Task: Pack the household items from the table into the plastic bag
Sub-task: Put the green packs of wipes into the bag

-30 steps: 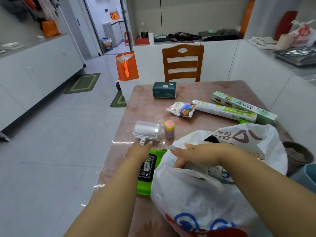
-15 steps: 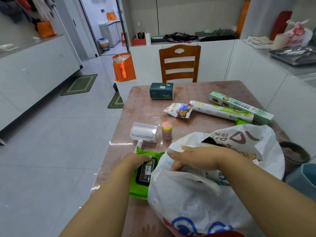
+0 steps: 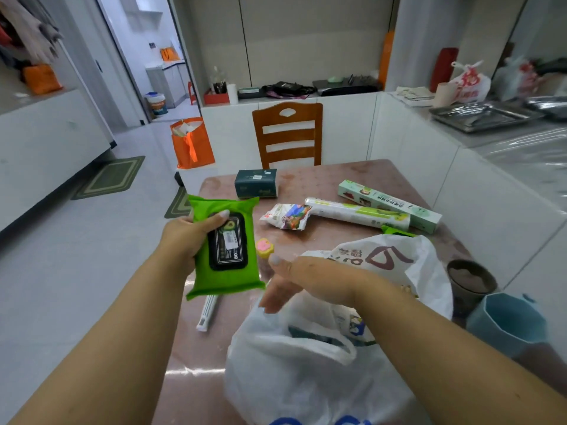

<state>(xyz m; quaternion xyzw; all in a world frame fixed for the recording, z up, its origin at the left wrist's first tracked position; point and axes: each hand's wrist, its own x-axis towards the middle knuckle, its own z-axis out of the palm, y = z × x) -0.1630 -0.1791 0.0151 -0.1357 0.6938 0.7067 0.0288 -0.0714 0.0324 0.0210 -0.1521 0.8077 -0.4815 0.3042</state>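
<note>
Wet wipes pack (image 3: 225, 245): green with a black lid, held up in the air over the left edge of the worktop (image 3: 325, 176).
Left hand (image 3: 187, 237): grips the pack from its left side, thumb on top by the lid.
Right hand (image 3: 302, 279): fingers straight and loose, holds nothing, hovers just above the plastic bag's mouth.
Plastic bag (image 3: 306, 372): white, open, sits on the near part of the worktop.
Small jar (image 3: 264, 247): yellow with a pink top, stands between the two hands.
White handle (image 3: 207, 312): pokes out from under the pack.
Farther back: a snack packet (image 3: 287, 216), a wrap roll (image 3: 357, 213), a long green box (image 3: 389, 205), a dark tissue pack (image 3: 256, 183).
</note>
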